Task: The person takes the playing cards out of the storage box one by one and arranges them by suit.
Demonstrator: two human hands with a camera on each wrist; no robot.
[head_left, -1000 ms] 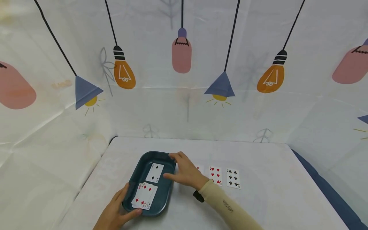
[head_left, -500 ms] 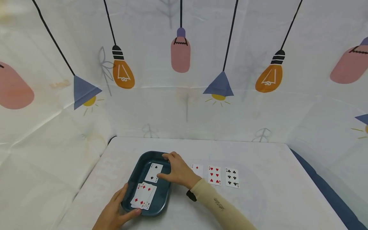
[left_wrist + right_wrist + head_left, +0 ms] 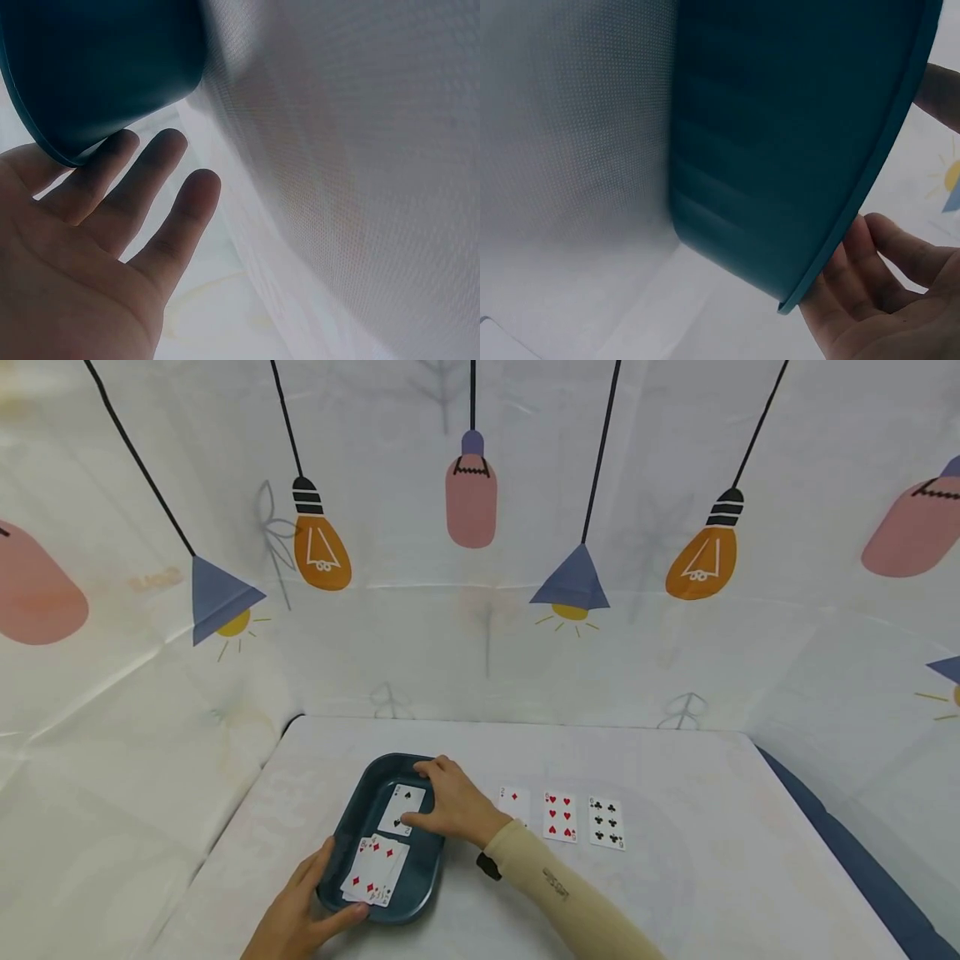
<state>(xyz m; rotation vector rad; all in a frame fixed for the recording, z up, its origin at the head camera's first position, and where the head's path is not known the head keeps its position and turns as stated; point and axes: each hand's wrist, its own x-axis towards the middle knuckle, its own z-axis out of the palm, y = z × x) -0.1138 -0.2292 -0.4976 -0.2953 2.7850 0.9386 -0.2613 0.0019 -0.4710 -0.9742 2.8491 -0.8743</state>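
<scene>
A dark teal tray (image 3: pixel 424 877) stands on the white table, with a two of spades (image 3: pixel 397 806) in its far half. In its near half lies a small overlapping pile of playing cards (image 3: pixel 375 868), a diamonds card on top. My left hand (image 3: pixel 296 910) touches the tray's near left corner, thumb at the near rim and fingers along the left side; several of those fingers look nearly straight in the left wrist view. My right hand (image 3: pixel 457 806) reaches over the right rim, fingertips above the far right corner and thumb overlapping the two of spades. No card shows between its fingers.
Right of the tray, a two of diamonds (image 3: pixel 514 797), a six of hearts (image 3: pixel 560 817) and a six of clubs (image 3: pixel 607 823) lie face up in a row. A white sheet (image 3: pixel 480 643) printed with lamps hangs behind the table (image 3: pixel 712 843).
My right hand has shifted left, further over the tray and toward the two of spades, uncovering the two of diamonds. The left hand and the tray have hardly moved.
</scene>
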